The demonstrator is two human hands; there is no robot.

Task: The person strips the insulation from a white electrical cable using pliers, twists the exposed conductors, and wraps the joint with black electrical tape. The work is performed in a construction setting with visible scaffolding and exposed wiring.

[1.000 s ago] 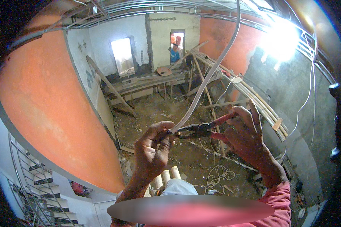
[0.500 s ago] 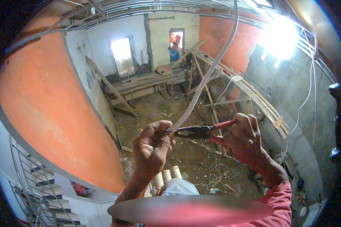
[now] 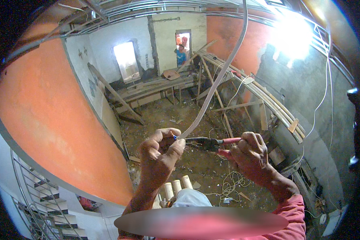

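A long pale flexible tube or cable (image 3: 215, 89) hangs down from the ceiling to my left hand (image 3: 158, 154). The thumb and fingers of that hand pinch its lower end, where short blue and orange wire ends (image 3: 175, 137) stick out. My right hand (image 3: 250, 153) is wrapped round the red handles of a pair of pliers (image 3: 209, 144), whose handles stand a little apart. The dark jaws point left and reach the cable end beside my left thumb. Whether they grip it cannot be made out.
Below lies a littered dirt floor (image 3: 156, 116) with a coil of thin cord (image 3: 235, 185). Wooden trestles and bamboo poles (image 3: 274, 105) run along the right wall. An orange wall (image 3: 60, 116) and a stair railing (image 3: 22, 188) are at left. Another person (image 3: 181, 55) stands at the far opening.
My right hand and the plier handles have dropped slightly, so the pliers tilt differently. The left hand keeps its pinch on the cable end. The whole view has shifted a little.
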